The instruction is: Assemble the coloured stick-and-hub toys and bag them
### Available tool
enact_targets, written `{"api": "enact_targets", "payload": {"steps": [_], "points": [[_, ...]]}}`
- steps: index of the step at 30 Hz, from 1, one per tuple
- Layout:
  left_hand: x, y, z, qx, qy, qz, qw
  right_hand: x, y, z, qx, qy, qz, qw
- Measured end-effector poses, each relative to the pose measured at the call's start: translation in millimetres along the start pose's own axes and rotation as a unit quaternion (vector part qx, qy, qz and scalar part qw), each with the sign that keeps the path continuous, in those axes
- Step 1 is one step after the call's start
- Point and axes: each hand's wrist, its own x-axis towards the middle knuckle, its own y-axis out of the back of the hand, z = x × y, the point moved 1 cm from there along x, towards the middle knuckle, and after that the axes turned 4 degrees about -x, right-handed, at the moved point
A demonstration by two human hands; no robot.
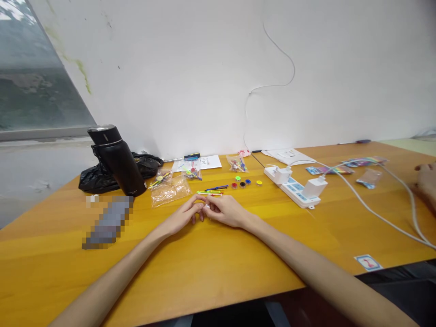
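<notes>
My left hand [185, 214] and my right hand [226, 211] rest on the wooden table [211, 268], fingertips meeting over a tiny white piece [206, 206] pinched between them. Just beyond my fingers lie thin coloured sticks [210, 192] in green, yellow, red and blue. Several small round discs [245, 182] in green, red, black, blue and yellow sit further back. What exactly the white piece is cannot be made out.
A black flask [117, 159] leans against a black bag [102, 178] at left, with a blurred-out object [108, 222] in front. Clear plastic bags [169, 190], a white power strip [293, 186] with chargers and cables, and another person's hand [425, 184] at the right edge.
</notes>
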Motion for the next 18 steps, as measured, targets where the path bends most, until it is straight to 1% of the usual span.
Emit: {"api": "enact_targets", "payload": {"steps": [3,9,18], "points": [[0.7,1.1,-2.0,0.011,-0.001,-0.010,1.000,0.0,1.2,-0.1,-0.029,-0.005,0.003,1.000],[0.7,0.8,-1.2,0.017,0.002,-0.027,0.999,1.3,0.7,4.4,-0.088,-0.036,0.016,0.995],[0.2,1.4,-3.4,0.014,0.001,-0.030,0.999,0.6,-1.2,5.1,-0.059,-0.006,0.023,0.998]]}}
